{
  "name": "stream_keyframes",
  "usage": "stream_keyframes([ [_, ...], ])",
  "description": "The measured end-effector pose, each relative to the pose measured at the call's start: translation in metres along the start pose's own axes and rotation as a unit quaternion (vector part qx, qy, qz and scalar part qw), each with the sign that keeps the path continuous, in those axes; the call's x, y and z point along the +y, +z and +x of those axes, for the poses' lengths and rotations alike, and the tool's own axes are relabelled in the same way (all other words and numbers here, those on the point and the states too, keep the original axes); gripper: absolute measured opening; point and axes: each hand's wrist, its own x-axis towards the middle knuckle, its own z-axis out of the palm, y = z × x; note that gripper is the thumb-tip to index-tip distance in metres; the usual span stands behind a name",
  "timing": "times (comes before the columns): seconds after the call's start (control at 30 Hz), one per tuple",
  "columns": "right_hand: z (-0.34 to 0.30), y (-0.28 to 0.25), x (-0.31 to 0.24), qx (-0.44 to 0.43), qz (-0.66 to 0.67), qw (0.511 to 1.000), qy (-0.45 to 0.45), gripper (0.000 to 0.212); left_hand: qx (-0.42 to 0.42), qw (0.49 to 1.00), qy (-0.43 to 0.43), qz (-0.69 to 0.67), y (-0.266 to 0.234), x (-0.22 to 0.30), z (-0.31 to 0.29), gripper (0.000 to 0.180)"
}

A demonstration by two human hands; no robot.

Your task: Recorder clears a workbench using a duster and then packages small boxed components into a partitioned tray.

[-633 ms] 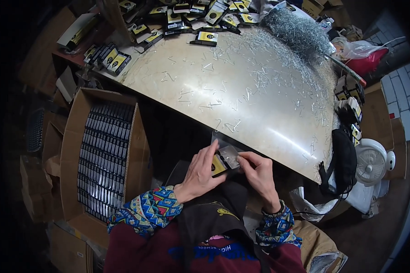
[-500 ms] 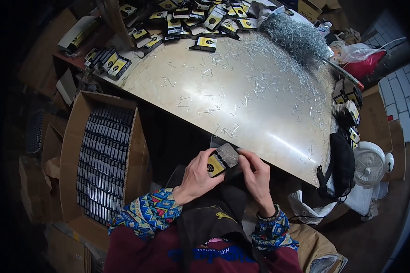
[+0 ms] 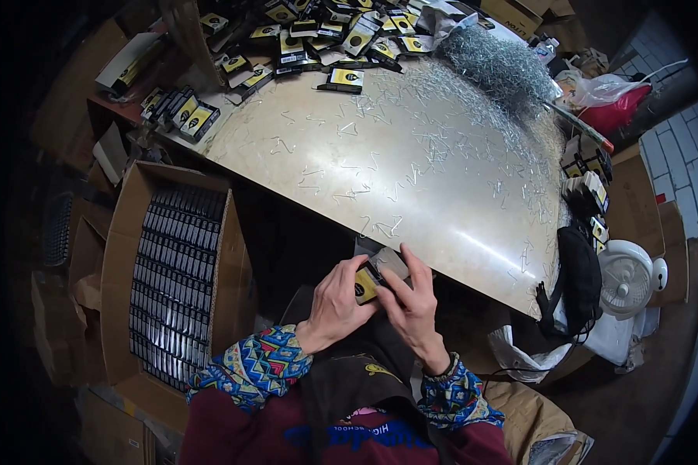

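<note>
A small yellow-and-black cardboard box (image 3: 365, 286) is gripped in my left hand (image 3: 331, 306), just off the table's near edge. Its far end stands open, with a grey flap (image 3: 390, 262) raised. My right hand (image 3: 413, 304) closes around that end, thumb against the box's front and index finger along the flap's right side. What lies inside the box is hidden by the fingers. Closest on the table (image 3: 457, 213) are a few bent wire pieces (image 3: 386, 226). More of them are scattered farther off, up to a tangled silvery heap (image 3: 498, 68).
Many similar boxes (image 3: 341, 80) are piled at the table's far side. On my left a large carton (image 3: 225, 271) holds rows of packed dark boxes. To the right are a black pouch (image 3: 579, 275), a white fan (image 3: 627, 280) and a white bag (image 3: 517, 355).
My right hand has moved left and inward over the box's open end, its thumb now against the front. The left hand keeps its hold on the box.
</note>
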Motion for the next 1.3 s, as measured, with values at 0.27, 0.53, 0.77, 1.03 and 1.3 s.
stream_keyframes([
  [0.27, -0.002, 0.003, 0.001, 0.076, 0.101, 0.984, 0.127, 0.019, -0.032, 0.999, -0.007, -0.037, -0.003, -0.002, 0.002, 0.072],
  [0.53, -0.012, 0.007, 0.000, 0.068, 0.046, 0.996, 0.042, 0.015, -0.034, 0.994, -0.005, -0.104, -0.003, 0.002, 0.001, 0.081],
  [0.77, -0.010, 0.014, 0.002, 0.162, 0.235, 0.932, 0.223, 0.011, -0.058, 0.993, 0.084, -0.062, -0.004, -0.001, 0.003, 0.078],
  [1.03, -0.014, 0.014, -0.012, 0.112, 0.231, 0.948, 0.189, 0.019, -0.038, 0.996, 0.076, -0.034, -0.002, -0.009, 0.000, 0.076],
  [1.3, -0.012, 0.011, -0.020, 0.038, 0.316, 0.902, 0.293, 0.018, -0.052, 0.996, -0.053, 0.051, -0.006, 0.007, 0.004, 0.063],
])
